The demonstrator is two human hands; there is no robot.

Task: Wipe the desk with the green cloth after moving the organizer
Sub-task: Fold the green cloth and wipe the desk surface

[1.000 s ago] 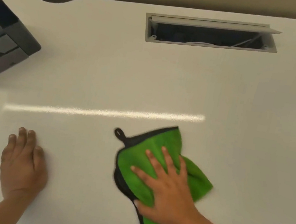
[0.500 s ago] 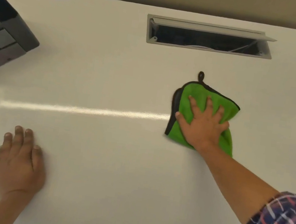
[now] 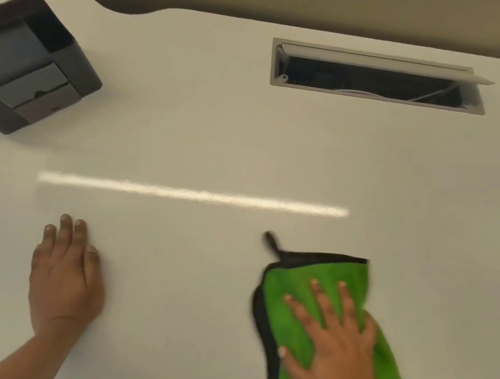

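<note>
A green cloth (image 3: 295,290) with a black edge and a black hanging loop lies flat on the white desk (image 3: 205,130), near the front right. My right hand (image 3: 332,347) presses down on it with fingers spread. My left hand (image 3: 65,275) rests palm down on the bare desk at the front left, fingers together, holding nothing. The dark grey organizer (image 3: 27,65) stands at the far left of the desk, well away from both hands, partly cut off by the frame edge.
A grey cable hatch (image 3: 379,77) with its lid open is set into the desk at the back right. The desk's back edge has a curved notch (image 3: 126,10). A bright strip of reflected light crosses the middle.
My right hand has slid the cloth from the back of the desk, near the hatch, toward the front edge. My left hand has stayed in place.
</note>
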